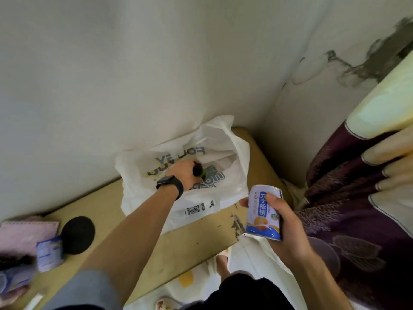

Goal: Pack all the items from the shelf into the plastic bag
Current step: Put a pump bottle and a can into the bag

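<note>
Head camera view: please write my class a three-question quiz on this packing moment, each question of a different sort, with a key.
1. True or false: the right hand holds the blue and white can inside the plastic bag.
2. Which wrist wears the black watch? A left; B right; C neither.
3. Fill the gap: the left hand grips a dark item with a green tip at the mouth of the ____.

Key: 1 false, the can is outside the bag, to its right; 2 A; 3 plastic bag.
</note>
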A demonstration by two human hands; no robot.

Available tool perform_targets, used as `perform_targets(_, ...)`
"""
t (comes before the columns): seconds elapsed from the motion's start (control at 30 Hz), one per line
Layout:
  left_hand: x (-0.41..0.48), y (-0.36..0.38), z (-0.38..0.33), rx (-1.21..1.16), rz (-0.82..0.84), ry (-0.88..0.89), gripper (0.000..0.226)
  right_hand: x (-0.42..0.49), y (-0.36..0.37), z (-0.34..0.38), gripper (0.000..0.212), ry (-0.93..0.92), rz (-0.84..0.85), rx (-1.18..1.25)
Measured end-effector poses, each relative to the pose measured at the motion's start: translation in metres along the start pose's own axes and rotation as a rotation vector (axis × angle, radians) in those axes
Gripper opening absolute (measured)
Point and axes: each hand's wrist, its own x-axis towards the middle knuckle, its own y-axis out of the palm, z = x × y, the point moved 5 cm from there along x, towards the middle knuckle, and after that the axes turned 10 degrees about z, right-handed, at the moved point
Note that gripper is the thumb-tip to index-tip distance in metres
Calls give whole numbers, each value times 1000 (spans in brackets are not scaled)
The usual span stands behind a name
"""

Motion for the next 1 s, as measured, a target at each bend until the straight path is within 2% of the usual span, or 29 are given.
perform_targets(0.17, -18, -9, 3, 31, 4, 11, 29, -1, 4, 13, 51, -65, -4, -50)
perform_targets(0.27, -54, -40, 6, 246, -90, 9, 28, 8, 29, 26, 50, -79, 20, -148)
perform_targets(0.37, -105, -57, 23, 424, -186, -85, 35, 29, 61, 39, 45, -87, 22, -266)
perform_targets(0.47, -150, -43, 57, 412, -94, -200, 63, 64, 110, 49, 39, -112, 26, -454)
perform_targets(0.53, -171, -26, 74, 428, 2, -239, 77, 92, 141, 50, 41, -173, 19, -626)
perform_targets(0.57, -179, -17, 80, 454, 35, -255, 75, 108, 155, 46, 46, -199, 18, -736)
perform_targets(0.67, -198, 1, 85, 480, 57, -283, 36, 148, 184, 23, 66, -192, 15, -1178)
perform_targets(0.77, -208, 10, 87, 490, 29, -307, 28, 175, 199, -12, 80, -139, 86, -1502)
perform_targets(1.0, -218, 5, 97, 474, -92, -329, 24, 185, 216, -78, 73, -269, 240, -2106)
